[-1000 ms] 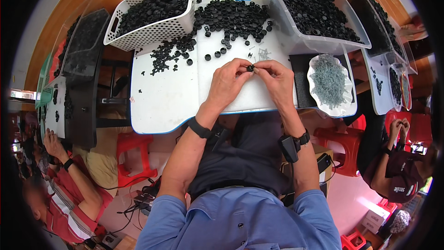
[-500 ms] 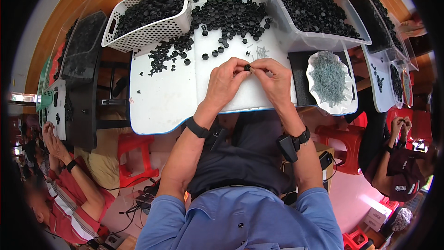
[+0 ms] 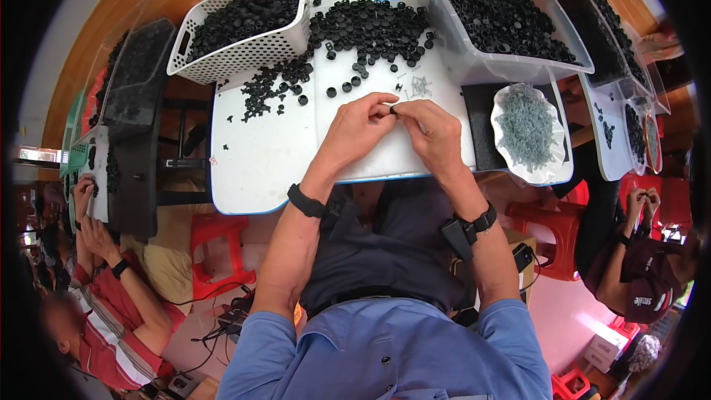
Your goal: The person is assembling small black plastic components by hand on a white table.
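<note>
My left hand [image 3: 359, 130] and my right hand [image 3: 432, 133] meet over the white table [image 3: 259, 170], fingertips closed together. Between them they pinch a small black plastic part [image 3: 392, 110], mostly covered by the fingers. Just beyond the hands lie a few thin clear plastic pins [image 3: 419, 87] and some loose round black caps [image 3: 346, 87]. A larger spread of black caps [image 3: 370, 30] covers the far middle of the table. To its left is a scatter of small black branched pieces [image 3: 261, 92].
A white perforated basket [image 3: 252, 55] of black parts stands far left. At far right is a clear bin [image 3: 511, 63] of black pieces. A fluted white dish [image 3: 546, 172] of greyish pins rests on a black mat [image 3: 481, 130]. People work at tables on both sides.
My right hand has turned, its fingers bending more over the small black part. The left hand has shifted slightly. Both still pinch the part at nearly the same place.
</note>
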Tool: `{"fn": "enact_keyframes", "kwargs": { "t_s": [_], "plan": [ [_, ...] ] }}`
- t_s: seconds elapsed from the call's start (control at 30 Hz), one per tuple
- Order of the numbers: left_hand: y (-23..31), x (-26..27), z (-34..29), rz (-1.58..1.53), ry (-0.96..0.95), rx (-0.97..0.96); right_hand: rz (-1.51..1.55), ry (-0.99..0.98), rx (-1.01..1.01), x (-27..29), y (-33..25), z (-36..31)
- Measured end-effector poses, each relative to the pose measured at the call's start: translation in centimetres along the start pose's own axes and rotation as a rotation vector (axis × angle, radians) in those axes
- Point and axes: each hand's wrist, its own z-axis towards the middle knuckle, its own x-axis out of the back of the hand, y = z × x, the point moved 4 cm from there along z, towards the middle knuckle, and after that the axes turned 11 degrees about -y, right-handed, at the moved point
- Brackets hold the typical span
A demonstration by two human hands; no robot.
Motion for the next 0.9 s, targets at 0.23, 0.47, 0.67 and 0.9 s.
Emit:
{"fn": "enact_keyframes", "kwargs": {
  "t_s": [0.23, 0.47, 0.67, 0.9],
  "plan": [
    [-1.2, 0.0, 0.3, -0.219, 0.002, 0.045, 0.033, 0.001, -0.037, 0.1, -0.4, -0.2],
    [-0.8, 0.0, -0.1, -0.288, 0.041, 0.099, 0.211, 0.261, -0.372, 1.1, 2.2, -0.7],
    [-0.7, 0.3, -0.4, -0.324, 0.05, 0.128, 0.038, 0.153, -0.363, 0.7, 1.9, -0.2],
    [-1.1, -0.1, 0.0, -0.342, 0.032, 0.1, -0.234, 0.023, -0.388, 0.1, 1.7, 1.2]
  ]
}}
